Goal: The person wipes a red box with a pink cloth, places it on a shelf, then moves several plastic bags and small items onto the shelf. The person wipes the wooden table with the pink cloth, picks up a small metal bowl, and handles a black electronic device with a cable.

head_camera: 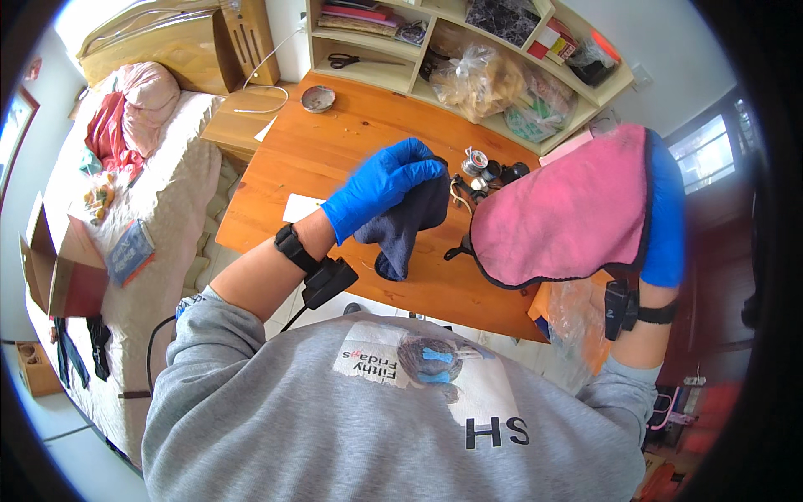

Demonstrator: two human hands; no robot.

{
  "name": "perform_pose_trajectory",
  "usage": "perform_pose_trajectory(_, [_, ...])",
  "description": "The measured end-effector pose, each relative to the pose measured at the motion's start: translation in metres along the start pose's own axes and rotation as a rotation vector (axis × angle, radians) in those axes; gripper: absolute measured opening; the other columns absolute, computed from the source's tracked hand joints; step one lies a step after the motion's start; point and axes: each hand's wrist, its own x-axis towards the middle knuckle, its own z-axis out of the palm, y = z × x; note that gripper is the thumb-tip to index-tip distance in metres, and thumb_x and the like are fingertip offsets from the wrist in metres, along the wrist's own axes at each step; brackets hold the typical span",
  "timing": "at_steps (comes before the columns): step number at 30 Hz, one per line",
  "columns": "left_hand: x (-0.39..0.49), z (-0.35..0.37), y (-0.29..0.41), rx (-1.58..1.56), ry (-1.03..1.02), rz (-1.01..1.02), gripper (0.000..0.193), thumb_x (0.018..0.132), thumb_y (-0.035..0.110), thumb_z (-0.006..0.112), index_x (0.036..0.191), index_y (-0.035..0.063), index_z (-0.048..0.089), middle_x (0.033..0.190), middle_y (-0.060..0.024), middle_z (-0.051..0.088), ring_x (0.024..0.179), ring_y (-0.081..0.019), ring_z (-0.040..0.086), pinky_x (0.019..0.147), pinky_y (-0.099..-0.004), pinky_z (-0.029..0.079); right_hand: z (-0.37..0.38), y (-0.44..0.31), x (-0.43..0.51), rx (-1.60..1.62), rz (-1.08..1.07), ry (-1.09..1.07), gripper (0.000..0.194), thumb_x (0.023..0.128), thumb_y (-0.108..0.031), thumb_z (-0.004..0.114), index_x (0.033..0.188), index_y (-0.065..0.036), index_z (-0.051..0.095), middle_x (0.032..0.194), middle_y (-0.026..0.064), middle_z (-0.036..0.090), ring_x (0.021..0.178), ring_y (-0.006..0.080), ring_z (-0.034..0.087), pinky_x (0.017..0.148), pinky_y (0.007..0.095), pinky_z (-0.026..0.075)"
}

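My left hand point(386, 185), in a blue glove, pinches a dark grey-blue cloth point(408, 219) by its top edge. The cloth hangs in folds above the wooden table point(282, 163). Over at the right, my gloved right hand point(666, 213) holds a pink cloth point(564, 207) with black edging along one side. That cloth spreads out towards the left, and a small black loop point(460, 249) sticks out at its lower left corner. The pink cloth hides most of my right fingers. A gap separates the two cloths.
Behind the hands are a solder wire spool point(475, 162) and small dark items. A round dish point(318, 99) stands at the table's far left. Shelves point(370, 53) with scissors point(357, 61) and plastic bags point(480, 81) line the back. A bed point(188, 176) is left.
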Motion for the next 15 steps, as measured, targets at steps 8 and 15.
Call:
perform_pose_trajectory(8, [0.001,0.01,0.081,-0.095,-0.014,0.143,0.022,0.094,0.023,0.065,0.106,0.005,0.065,0.096,-0.0014,0.064,0.091,-0.0085,0.057,0.084,-0.0252,0.048,-0.041,0.013,-0.001,-0.063,-0.089,-0.089,0.035,0.103,-0.025,0.045,0.129,-0.003,0.055,0.122,0.0089,0.062,0.109,0.0193,0.061,0.095,0.0323,0.05])
perform_pose_trajectory(15, [-0.002,0.034,0.123,-0.033,-0.068,0.202,0.025,0.095,0.027,0.063,0.108,0.0062,0.066,0.096,-0.0014,0.066,0.091,-0.009,0.059,0.084,-0.0246,0.048,-0.079,0.03,-0.019,0.122,0.046,-0.118,0.043,0.103,-0.028,0.044,0.139,-0.006,0.045,0.135,0.0112,0.053,0.121,0.0235,0.055,0.102,0.0369,0.046])
